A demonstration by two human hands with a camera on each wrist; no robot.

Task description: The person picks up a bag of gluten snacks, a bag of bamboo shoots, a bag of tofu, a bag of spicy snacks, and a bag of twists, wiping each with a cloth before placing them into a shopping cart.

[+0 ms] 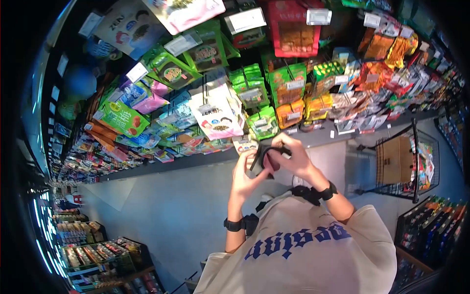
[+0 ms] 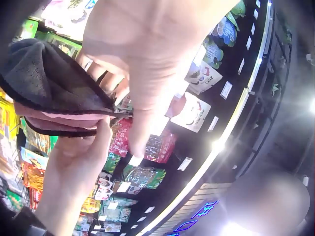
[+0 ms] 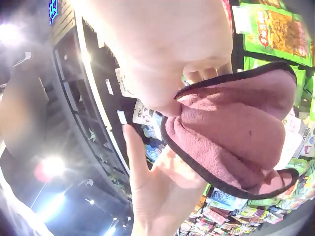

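Both hands are on a small two-sided cloth [image 1: 272, 160], dark grey on one face and pink on the other, with black edging. The right hand [image 1: 296, 156] pinches its edge between thumb and fingers, as the right wrist view shows, and the pink face [image 3: 231, 132] hangs in loose folds. At the cloth's other side, the left hand [image 1: 243, 174] holds it with bent fingers partly hidden behind it. Its thumb [image 3: 133, 147] stands out apart from the cloth in the right wrist view. The grey face [image 2: 49, 78] shows in the left wrist view.
Snack packets hang on a shelf ahead, among them a white pouch [image 1: 219, 115] and green bags [image 1: 205, 51]. A wire shopping cart [image 1: 415, 161] with a cardboard box [image 1: 394, 159] stands at right. Grey floor [image 1: 161, 210] lies between the shelf and lower-left racks [image 1: 105, 255].
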